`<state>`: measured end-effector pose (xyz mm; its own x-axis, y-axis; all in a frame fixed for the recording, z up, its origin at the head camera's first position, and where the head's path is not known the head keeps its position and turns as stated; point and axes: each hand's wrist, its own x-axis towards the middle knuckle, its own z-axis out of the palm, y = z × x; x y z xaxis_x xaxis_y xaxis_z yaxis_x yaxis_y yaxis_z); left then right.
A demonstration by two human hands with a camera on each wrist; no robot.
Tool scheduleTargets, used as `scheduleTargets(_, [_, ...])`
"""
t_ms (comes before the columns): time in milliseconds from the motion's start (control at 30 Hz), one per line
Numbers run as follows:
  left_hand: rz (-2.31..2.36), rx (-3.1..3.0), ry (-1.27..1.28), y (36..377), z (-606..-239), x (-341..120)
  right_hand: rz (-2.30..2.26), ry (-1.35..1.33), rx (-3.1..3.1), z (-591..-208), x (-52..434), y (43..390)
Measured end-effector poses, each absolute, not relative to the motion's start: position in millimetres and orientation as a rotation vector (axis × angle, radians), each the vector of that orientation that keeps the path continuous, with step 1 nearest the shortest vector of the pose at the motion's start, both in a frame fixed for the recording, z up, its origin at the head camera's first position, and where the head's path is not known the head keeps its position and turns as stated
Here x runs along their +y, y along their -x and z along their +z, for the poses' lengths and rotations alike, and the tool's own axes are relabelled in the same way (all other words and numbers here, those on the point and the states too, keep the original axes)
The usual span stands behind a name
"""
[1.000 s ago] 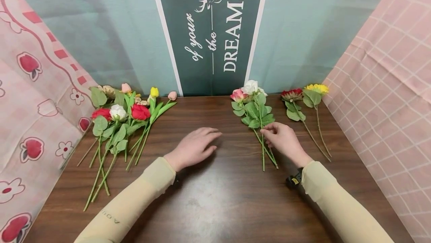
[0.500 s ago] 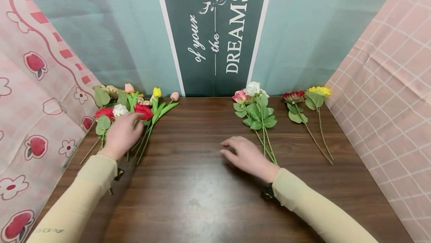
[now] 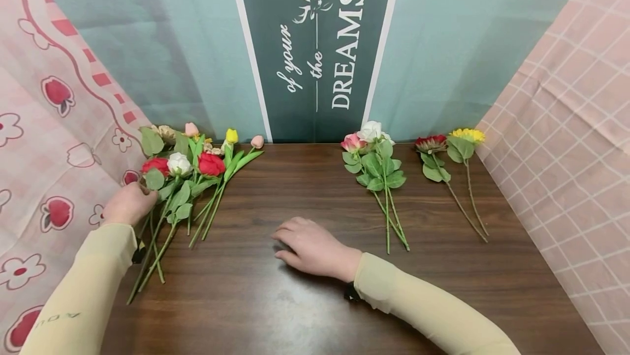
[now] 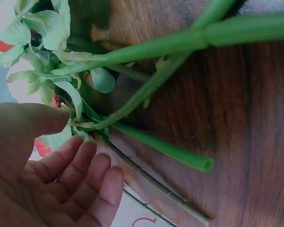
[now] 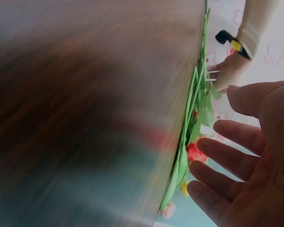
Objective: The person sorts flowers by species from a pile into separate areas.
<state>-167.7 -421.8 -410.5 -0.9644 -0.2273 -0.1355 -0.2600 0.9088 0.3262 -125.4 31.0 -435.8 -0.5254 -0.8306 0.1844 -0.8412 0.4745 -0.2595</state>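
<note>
In the head view, my left hand (image 3: pixel 130 202) is at the left flower pile, fingertips beside the leaves under a red rose (image 3: pixel 156 166). The left wrist view shows its thumb and fingertips around a leafy stem (image 4: pixel 151 142), with a gap between thumb and index finger. Beside it lie a white rose (image 3: pixel 179 163) and another red rose (image 3: pixel 211 164), their green stems crossing toward the front. My right hand (image 3: pixel 310 248) hovers over the middle of the table, holding nothing. Its fingers are spread and gently bent in the right wrist view.
Pink and yellow tulips (image 3: pixel 232 136) lie behind the roses. Right of centre rest a pink rose (image 3: pixel 353 142) and white roses (image 3: pixel 370 131). Farther right are a dark red flower (image 3: pixel 431 143) and a sunflower (image 3: pixel 467 135). Fabric walls (image 3: pixel 443 43) border the wooden table (image 3: pixel 315 316).
My left hand has moved from the middle of the table to the left pile. The right hand has let go of a stem in the right group and moved left and nearer.
</note>
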Motion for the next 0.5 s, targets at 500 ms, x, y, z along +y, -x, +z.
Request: scheduleTargets(500, [0.806,2.777,0.304,158.5,-394.9,-429.3,0.506,-1.462,-2.761,-440.6,39.3,125.2])
